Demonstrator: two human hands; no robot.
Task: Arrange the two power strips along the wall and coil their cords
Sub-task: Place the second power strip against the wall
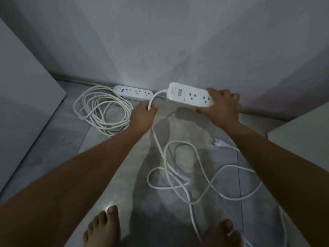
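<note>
A narrow white power strip (133,92) with a blue light lies on the floor against the wall. Its cord (101,111) lies in a coil to its left. My right hand (220,106) grips the right end of a wider white power strip (188,94) and holds it just above the floor near the wall. My left hand (143,114) pinches that strip's cord (179,175) close to where it leaves the strip. The rest of this cord sprawls in loose loops over the floor between my arms. Its plug (219,143) lies at the right.
A grey wall (160,41) with a baseboard runs across the back. A white cabinet side (26,82) stands at the left and a white furniture edge (302,129) at the right. My bare feet (103,227) stand at the bottom, the loose cord running by the right foot.
</note>
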